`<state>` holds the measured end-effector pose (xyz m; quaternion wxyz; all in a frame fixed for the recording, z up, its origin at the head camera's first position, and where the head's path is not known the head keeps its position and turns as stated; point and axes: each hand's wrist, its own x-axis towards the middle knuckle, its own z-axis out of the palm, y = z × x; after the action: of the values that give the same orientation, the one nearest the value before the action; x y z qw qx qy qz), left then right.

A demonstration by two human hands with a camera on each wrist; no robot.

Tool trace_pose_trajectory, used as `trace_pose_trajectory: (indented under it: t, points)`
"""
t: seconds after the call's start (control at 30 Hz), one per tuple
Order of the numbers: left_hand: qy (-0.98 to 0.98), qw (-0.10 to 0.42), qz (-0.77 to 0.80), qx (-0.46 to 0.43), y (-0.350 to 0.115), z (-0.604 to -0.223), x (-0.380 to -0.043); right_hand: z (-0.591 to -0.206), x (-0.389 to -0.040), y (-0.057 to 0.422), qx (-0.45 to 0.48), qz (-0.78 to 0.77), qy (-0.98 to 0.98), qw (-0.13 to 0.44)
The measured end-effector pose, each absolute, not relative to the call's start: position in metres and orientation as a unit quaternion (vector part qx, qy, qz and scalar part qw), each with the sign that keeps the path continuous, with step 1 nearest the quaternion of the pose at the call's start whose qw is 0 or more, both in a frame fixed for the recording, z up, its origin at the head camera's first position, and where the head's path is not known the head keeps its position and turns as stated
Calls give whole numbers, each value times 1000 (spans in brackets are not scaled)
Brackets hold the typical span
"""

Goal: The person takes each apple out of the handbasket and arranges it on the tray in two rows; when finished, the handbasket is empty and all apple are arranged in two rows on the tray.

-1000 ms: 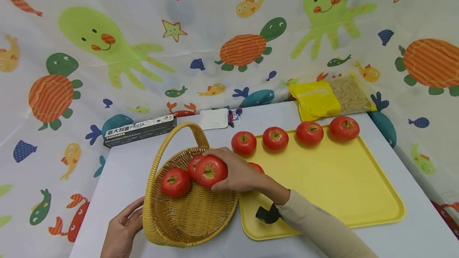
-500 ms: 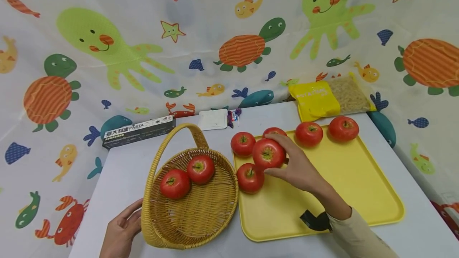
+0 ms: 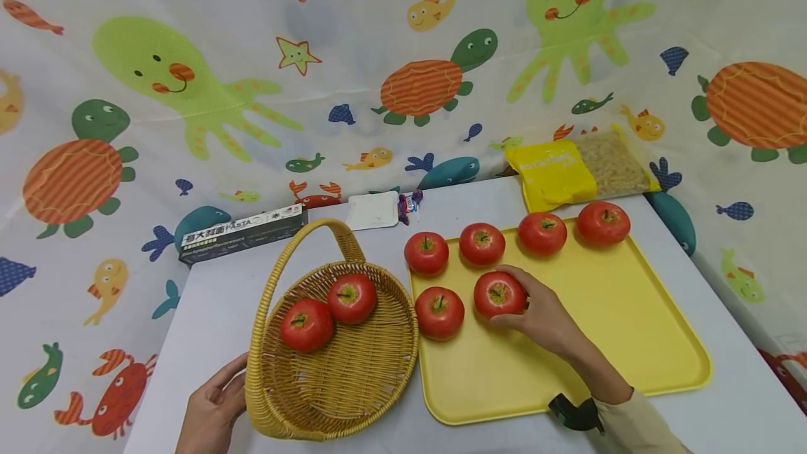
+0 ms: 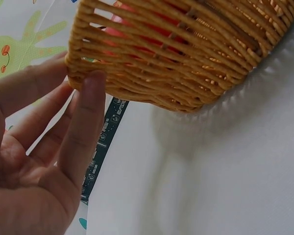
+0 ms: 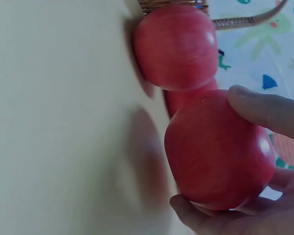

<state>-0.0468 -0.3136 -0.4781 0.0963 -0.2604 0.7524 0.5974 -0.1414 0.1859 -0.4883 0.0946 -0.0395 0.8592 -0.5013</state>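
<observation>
In the head view, my right hand [image 3: 545,314] holds a red apple [image 3: 500,294] over the yellow tray [image 3: 567,363]. The right wrist view shows thumb and fingers around this apple [image 5: 218,152], its shadow falling on the tray beside it. Just left of it sits another apple [image 3: 439,313] at the tray's edge. A wicker basket [image 3: 353,377] with a tall handle stands left of the tray, two apples [image 3: 307,325] inside. My left hand [image 3: 214,401] is at the basket's left side; in the left wrist view its fairly straight fingers [image 4: 81,127] touch the woven wall.
Several apples [image 3: 482,244] line the tray's back edge. Behind them lies a yellow pasta bag [image 3: 557,174]. A black pasta box [image 3: 242,233], a small white tray [image 3: 373,210] and wrapped candies [image 3: 410,206] lie at the table's back, before a printed curtain [image 3: 353,33].
My right hand has carried its apple from over the basket rightward to low over the tray, then slightly nearer. The two apples in the basket are uncovered. My left hand stays at the basket.
</observation>
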Motion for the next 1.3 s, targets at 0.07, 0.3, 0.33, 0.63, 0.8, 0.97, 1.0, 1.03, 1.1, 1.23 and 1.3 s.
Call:
trace_pose_trajectory:
  t: [0.07, 0.3, 0.33, 0.63, 0.8, 0.97, 1.0, 1.03, 1.1, 1.23, 1.3]
  points:
    - [752, 96, 597, -263, -314, -479, -47, -491, -142, 185, -42, -498, 861, 97]
    - [747, 99, 600, -270, -315, -479, -46, -495, -142, 183, -50, -484, 868, 98]
    - [746, 98, 601, -270, -315, -479, -46, -496, -142, 184, -51, -483, 869, 99]
    - [739, 105, 603, -280, -314, -477, -49, -498, -142, 186, -63, -474, 871, 113]
    - [734, 94, 612, -279, -314, -477, -49, -481, -145, 187, -111, -436, 887, 107]
    - [732, 90, 615, -280, -314, -477, -49, -436, -158, 168, -190, -393, 896, 78]
    - [733, 90, 614, -279, -314, -477, -49, -427, -162, 159, -208, -388, 894, 78]
    - [732, 91, 614, -279, -314, -476, -49, -418, -165, 149, -227, -383, 892, 81]
    - [733, 91, 614, -278, -315, -476, -48, -403, -171, 124, -276, -368, 883, 89]
    - [731, 95, 616, -278, -314, -475, -48, -383, -180, 63, -383, -299, 866, 120]
    - [732, 94, 616, -276, -313, -474, -49, -380, -184, 31, -429, -251, 857, 138]
